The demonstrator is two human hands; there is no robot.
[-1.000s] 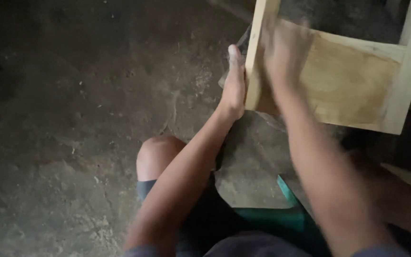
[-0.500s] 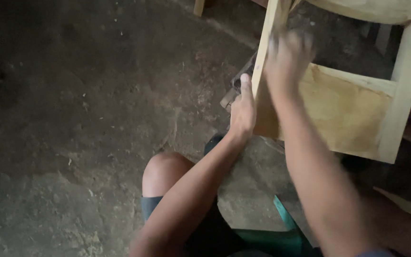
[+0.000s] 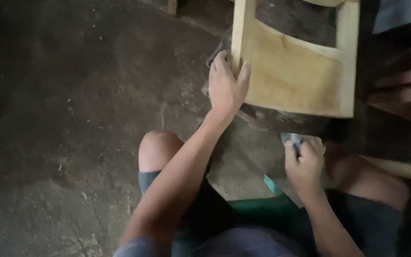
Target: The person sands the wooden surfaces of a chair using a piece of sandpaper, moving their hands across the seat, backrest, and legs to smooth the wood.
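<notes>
We grip the wooden frame with our left hand, fingers wrapped round the lower end of its left upright, thumb on the face side and the rest curled behind the edge. The frame is a pale, unfinished piece: two uprights joined by a flat plywood panel, tilted a little and standing on the dirt floor just ahead of our knees. Our right hand is off the wood, low and near our right thigh, closed on a small grey piece of sandpaper pinched between thumb and fingers; the sheet's upper edge shows above the fingertips. The hand and sandpaper sit below the frame's bottom rail, apart from it. Our bare left knee sits between the two arms, with dark shorts below. A teal seat edge shows under us.
</notes>
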